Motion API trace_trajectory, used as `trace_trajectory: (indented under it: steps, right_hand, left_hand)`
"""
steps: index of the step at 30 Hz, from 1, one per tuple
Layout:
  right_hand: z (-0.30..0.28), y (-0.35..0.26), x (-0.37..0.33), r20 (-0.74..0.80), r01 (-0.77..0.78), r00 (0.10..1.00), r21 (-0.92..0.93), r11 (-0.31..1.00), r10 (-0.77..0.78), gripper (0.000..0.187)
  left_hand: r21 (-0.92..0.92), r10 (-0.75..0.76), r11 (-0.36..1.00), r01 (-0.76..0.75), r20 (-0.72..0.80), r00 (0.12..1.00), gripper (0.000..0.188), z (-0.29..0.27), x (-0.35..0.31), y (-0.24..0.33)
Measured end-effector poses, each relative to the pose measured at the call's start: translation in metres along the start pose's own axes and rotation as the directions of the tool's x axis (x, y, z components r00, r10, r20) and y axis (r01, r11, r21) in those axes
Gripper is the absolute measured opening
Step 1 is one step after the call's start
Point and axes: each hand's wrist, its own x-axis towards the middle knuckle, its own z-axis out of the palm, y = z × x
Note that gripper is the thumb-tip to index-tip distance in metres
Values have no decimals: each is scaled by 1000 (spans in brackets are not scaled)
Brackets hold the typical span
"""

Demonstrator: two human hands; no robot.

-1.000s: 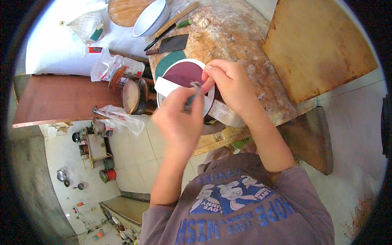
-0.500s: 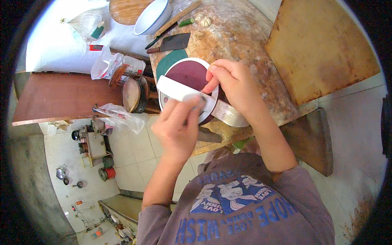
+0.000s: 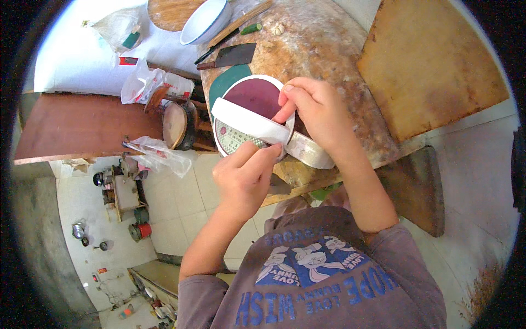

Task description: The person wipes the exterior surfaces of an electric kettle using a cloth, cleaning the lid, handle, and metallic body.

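A round thing (image 3: 255, 98) with a white rim and maroon face lies near the table's front edge. A white bar (image 3: 249, 120) crosses it. Below the bar shows a pale, grid-patterned part (image 3: 233, 137). My right hand (image 3: 309, 107) is closed at the right rim, thumb and finger pinched by the bar's end. What they hold is too small to make out. At the lower rim my left hand (image 3: 244, 172) is closed too, fingers curled, its fingertips near the bar's right end. Whatever it pinches is hidden. A shiny, pale, roll-shaped thing (image 3: 309, 152) sits just under my right wrist.
Farther back on the worn wooden table (image 3: 323, 55) lie a cleaver (image 3: 235, 55), a cucumber piece (image 3: 251, 29), a garlic bulb (image 3: 278, 29) and a wooden stick (image 3: 241, 22). A white basin (image 3: 205, 22) stands beyond. Plastic bags (image 3: 159, 156) hang left; a board (image 3: 433, 66) stands right.
My left hand has moved slightly down from the white bar, uncovering more of the grid-patterned part. My right hand stays pinched in nearly the same place.
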Motion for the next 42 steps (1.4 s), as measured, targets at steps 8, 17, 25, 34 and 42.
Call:
trace_trajectory:
  steps: [8, 17, 25, 34, 42]
  right_hand:
    - [4, 4, 2, -10, 69, 998, -39, 997, -70, 26]
    - [5, 2, 3, -33, 78, 996, -33, 996, -79, 28]
    - [2, 4, 4, -24, 82, 996, 18, 996, -82, 29]
    - [2, 5, 3, -10, 68, 998, 61, 996, -68, 28]
    - [8, 3, 2, -26, 44, 999, 78, 996, -42, 28]
  left_hand:
    - [5, 58, 998, -57, -118, 991, 18, 14, 4, 2]
    - [33, -8, 999, 13, -142, 990, 15, 14, -9, 5]
    - [63, 32, 998, -19, -202, 979, 19, 22, 4, 8]
    - [104, 11, 995, 2, -125, 992, 12, 15, 13, 17]
    - [121, 92, 990, -77, -124, 988, 14, 4, 2, 11]
